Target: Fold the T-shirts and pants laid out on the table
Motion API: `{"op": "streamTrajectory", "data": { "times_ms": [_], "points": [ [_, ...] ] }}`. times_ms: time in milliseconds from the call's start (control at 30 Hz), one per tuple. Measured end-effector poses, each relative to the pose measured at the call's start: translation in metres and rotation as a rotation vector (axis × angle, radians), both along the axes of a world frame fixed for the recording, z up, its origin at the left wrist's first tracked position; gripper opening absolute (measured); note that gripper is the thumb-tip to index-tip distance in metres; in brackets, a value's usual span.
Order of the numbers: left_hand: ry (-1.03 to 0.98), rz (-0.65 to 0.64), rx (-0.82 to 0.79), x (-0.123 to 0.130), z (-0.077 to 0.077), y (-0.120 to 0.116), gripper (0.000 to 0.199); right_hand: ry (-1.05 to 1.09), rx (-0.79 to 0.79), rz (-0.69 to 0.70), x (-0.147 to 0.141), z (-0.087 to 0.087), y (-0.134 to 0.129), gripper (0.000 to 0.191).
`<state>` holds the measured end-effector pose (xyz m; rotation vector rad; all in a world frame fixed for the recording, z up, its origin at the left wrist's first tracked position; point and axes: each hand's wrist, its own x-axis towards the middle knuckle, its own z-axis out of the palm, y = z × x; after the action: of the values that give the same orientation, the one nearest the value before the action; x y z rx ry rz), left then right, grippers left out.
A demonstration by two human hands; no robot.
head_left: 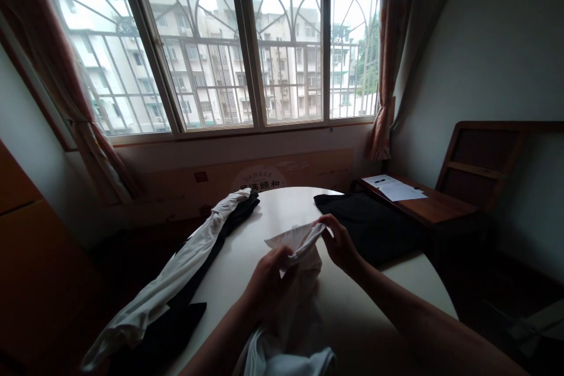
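A thin white shirt [306,288] hangs from both my hands over the round white table [352,299]. My left hand [269,273] pinches its folded edge, which has a pointed, collar-like corner sticking out to the left. A little farther off, my right hand [338,242] grips the other end of that edge between thumb and fingers. Below, the cloth drops toward my body, where a pale bunched fabric [291,361] shows at the bottom of the view; whether the two are one piece I cannot tell.
Along the table's left edge lie long white garments [176,270] on top of black clothing [187,317]. Folded black clothing [370,226] rests at the right. Beyond stand a wooden table [449,205] with papers [399,189] and a wide barred window [286,70].
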<state>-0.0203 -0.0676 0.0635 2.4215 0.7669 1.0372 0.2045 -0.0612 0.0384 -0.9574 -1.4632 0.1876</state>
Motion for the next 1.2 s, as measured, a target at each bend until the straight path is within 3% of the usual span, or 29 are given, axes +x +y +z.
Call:
{"op": "streamTrajectory", "data": {
  "times_ms": [67, 167, 267, 400, 533, 633, 767, 900, 1100, 1200],
  "points": [
    [-0.057, 0.036, 0.035, -0.002, 0.004, 0.001, 0.005, 0.075, 0.014, -0.044, -0.001, 0.010, -0.008, 0.019],
    [-0.198, 0.090, 0.037, -0.005, 0.011, 0.000, 0.016, 0.114, 0.025, -0.049, -0.006, 0.024, -0.024, 0.023],
    [-0.411, 0.119, -0.073, -0.008, 0.018, -0.001, 0.020, 0.116, 0.014, 0.014, -0.007, 0.033, -0.035, 0.024],
    [-0.740, 0.109, -0.352, -0.012, 0.021, 0.005, 0.029, -0.056, -0.106, 0.253, 0.000, 0.039, -0.035, 0.023],
    [-0.881, 0.143, -0.601, -0.015, 0.013, 0.017, 0.033, -0.415, -0.210, 0.494, 0.010, 0.037, -0.027, 0.024],
    [-0.815, 0.158, -0.625, -0.017, 0.008, 0.022, 0.032, -0.573, -0.183, 0.510, 0.018, 0.023, -0.016, 0.044],
    [-0.632, 0.063, -0.595, -0.018, 0.009, 0.020, 0.025, -0.482, -0.216, 0.328, 0.029, -0.006, 0.006, 0.073],
    [-0.508, -0.002, -0.628, -0.018, 0.009, 0.016, 0.029, -0.276, -0.197, 0.184, 0.037, -0.020, 0.020, 0.066],
    [-0.416, -0.068, -0.653, -0.014, 0.006, 0.013, 0.023, -0.352, -0.246, 0.440, 0.026, -0.011, 0.005, 0.067],
    [-0.372, -0.110, -0.596, -0.012, 0.006, 0.013, 0.023, -0.383, -0.297, 0.402, 0.015, -0.013, 0.003, 0.027]
  ]
}}
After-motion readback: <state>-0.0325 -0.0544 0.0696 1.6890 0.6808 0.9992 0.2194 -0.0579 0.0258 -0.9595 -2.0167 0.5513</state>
